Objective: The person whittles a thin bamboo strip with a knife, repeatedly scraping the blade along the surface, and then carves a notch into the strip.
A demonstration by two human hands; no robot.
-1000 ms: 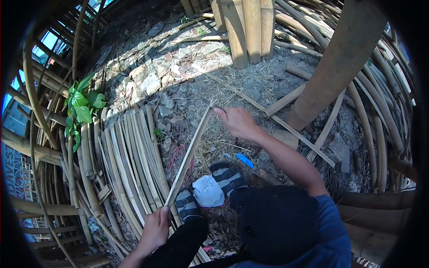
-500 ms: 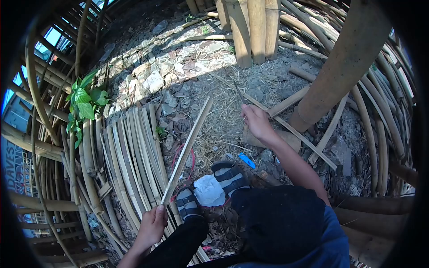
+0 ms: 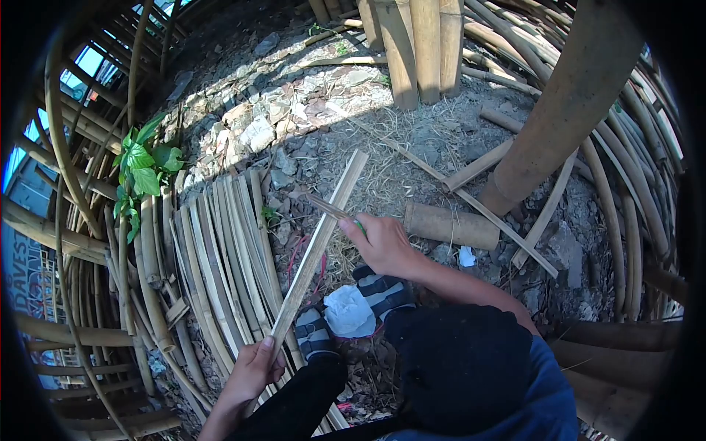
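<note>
My left hand (image 3: 254, 371) is closed round the lower end of a long split bamboo strip (image 3: 312, 253), which slants up and to the right. In my right hand (image 3: 382, 246) is a knife (image 3: 327, 208) with a bit of green at its handle. Its blade lies across the strip near the upper end. Left of the strip, many split bamboo strips (image 3: 224, 257) lie side by side on the ground. A crumpled white bag (image 3: 349, 312) sits between my sandalled feet.
A short bamboo piece (image 3: 452, 226) lies on the ground beyond my right forearm. A thick bamboo pole (image 3: 559, 110) leans at the right. Upright bamboo posts (image 3: 426, 51) stand at the top. A leafy plant (image 3: 140, 165) grows at the left.
My right hand has moved left and down, bringing the knife from the open ground over to the strip. The strip's upper end has shifted slightly right and up.
</note>
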